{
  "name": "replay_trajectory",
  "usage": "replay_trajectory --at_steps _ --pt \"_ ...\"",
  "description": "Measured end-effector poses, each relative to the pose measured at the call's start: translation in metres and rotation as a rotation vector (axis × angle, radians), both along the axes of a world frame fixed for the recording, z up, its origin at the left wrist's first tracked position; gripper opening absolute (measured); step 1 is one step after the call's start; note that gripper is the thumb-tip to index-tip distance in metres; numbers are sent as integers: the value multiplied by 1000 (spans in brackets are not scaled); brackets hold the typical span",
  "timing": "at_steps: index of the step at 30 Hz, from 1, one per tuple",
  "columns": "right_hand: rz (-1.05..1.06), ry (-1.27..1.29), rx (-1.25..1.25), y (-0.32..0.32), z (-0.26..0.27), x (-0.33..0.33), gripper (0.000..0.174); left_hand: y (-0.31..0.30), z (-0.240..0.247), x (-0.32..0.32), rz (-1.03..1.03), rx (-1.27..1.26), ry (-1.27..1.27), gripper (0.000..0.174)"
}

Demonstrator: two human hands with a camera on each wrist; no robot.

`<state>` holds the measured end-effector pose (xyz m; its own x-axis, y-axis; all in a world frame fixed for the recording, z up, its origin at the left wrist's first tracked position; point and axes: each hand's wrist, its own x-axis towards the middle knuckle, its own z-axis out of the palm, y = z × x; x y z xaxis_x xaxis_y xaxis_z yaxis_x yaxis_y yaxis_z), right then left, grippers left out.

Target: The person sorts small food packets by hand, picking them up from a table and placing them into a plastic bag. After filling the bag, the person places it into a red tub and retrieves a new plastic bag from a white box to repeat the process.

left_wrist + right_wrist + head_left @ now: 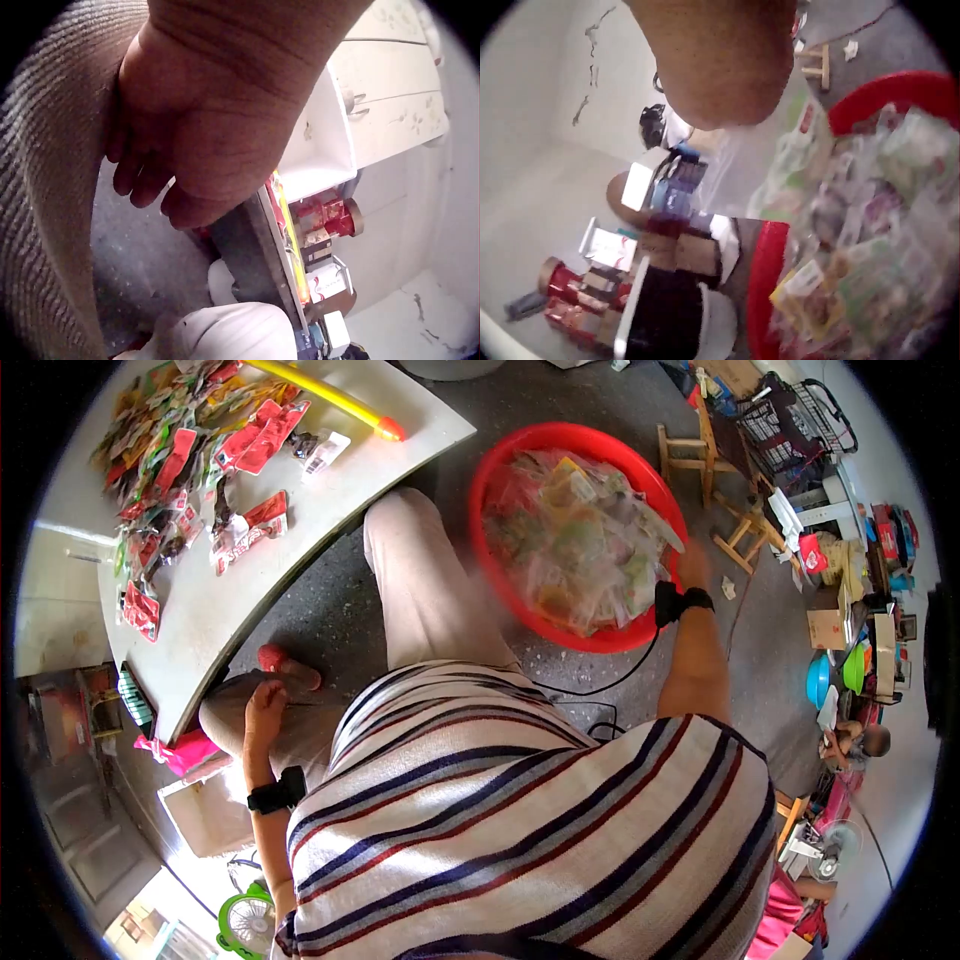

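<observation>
My right hand (692,568) is at the right rim of a red basin (482,550) heaped with clear printed plastic packets (580,530). In the right wrist view, that hand (720,75) grips a clear plastic bag (801,157) with green and red print, which stretches over the basin's edge; the fingertips are hidden behind the hand. The left hand (265,710) hangs beside the body above the left thigh, with nothing in it. Its fingers (150,180) droop loosely curled near the striped shirt (45,195) in the left wrist view.
A white table (330,500) at upper left bears a pile of small snack packets (175,460) and a yellow stick (320,392) with an orange tip. Wooden stools (740,535) stand right of the basin. Dark cables (600,685) run beneath the right arm. A green fan (247,920) is at lower left.
</observation>
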<state>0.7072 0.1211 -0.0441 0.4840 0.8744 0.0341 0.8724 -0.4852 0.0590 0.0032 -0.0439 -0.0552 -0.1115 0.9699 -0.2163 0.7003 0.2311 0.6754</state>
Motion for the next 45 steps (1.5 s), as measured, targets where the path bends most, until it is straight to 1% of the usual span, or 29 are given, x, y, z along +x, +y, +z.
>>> replay_trajectory --at_steps 2,4,5,6,8,9,11,12,13,14,15,16,17,18,19,20,21,22,24,26,28,29,30,32,33,36,37,40,45 --pt "-159 -117 18 -22 5 -14 25 0 6 3 37 -24 -5 17" --pt "-151 -71 -43 -15 -61 31 24 -1 4 3 70 -43 -10 16" --pt "-146 -47 -76 -13 -84 46 23 -2 -1 -3 85 -52 -11 16" --pt "-137 35 -70 -11 -82 32 23 -3 -3 -6 100 -59 -12 15" --pt "-115 198 -54 -6 -66 -24 23 -4 3 -4 95 54 -30 13" --pt "-59 244 -33 1 -68 -37 22 -5 6 -4 97 112 -38 12" --pt "74 337 4 24 -76 -62 21 -8 -2 -16 212 219 -221 11" --pt "174 359 81 36 -79 -72 21 -12 -4 -24 284 279 -307 10" --pt "286 389 156 49 -80 -88 20 -15 9 -24 305 367 -206 8" --pt "410 427 227 63 -84 -109 20 -23 5 -40 382 362 -187 10" --pt "468 514 284 65 -53 -150 18 -28 18 -37 500 392 -231 10" --pt "514 545 243 88 -65 -160 19 -40 -4 -65 391 596 65 10" --pt "632 533 340 95 -58 -182 20 -47 3 -67 610 542 -37 10" --pt "778 592 418 96 -39 -210 20 -60 6 -73 685 541 -115 11" --pt "846 623 440 100 -33 -232 19 -79 -15 -98 734 568 62 12" --pt "906 653 459 104 -29 -252 18 -90 4 -91 840 449 116 14" --pt "948 618 447 103 -20 -273 18 -106 -5 -100 920 488 196 16" --pt "983 575 446 102 -16 -291 18 -117 2 -103 952 414 386 17" --pt "1029 686 486 100 -17 -314 17 -157 -19 -120 1101 269 439 22" --pt "1062 676 423 99 -17 -333 16 -187 -32 -126 1220 85 498 30" --pt "1100 625 381 88 -10 -352 17 -210 -49 -134 1180 -116 511 38" --pt "1119 588 369 81 -3 -361 17 -217 -56 -136 1143 -181 456 41" --pt "1134 606 376 79 -3 -366 17 -219 -60 -134 1070 -211 474 42" --pt "1157 636 390 76 -2 -375 17 -219 -64 -130 976 -284 245 43" --pt "1177 625 387 71 2 -380 16 -217 -69 -130 927 -325 262 40" --pt "1150 698 348 66 6 -387 16 -216 -68 -128 964 -346 279 36" --pt "1143 703 342 65 6 -388 16 -219 -75 -131 947 -343 319 32" --pt "1131 719 330 64 6 -390 16 -219 -77 -138 964 -374 321 29" --pt "1169 720 325 63 14 -399 18 -230 -80 -144 982 -224 313 28"
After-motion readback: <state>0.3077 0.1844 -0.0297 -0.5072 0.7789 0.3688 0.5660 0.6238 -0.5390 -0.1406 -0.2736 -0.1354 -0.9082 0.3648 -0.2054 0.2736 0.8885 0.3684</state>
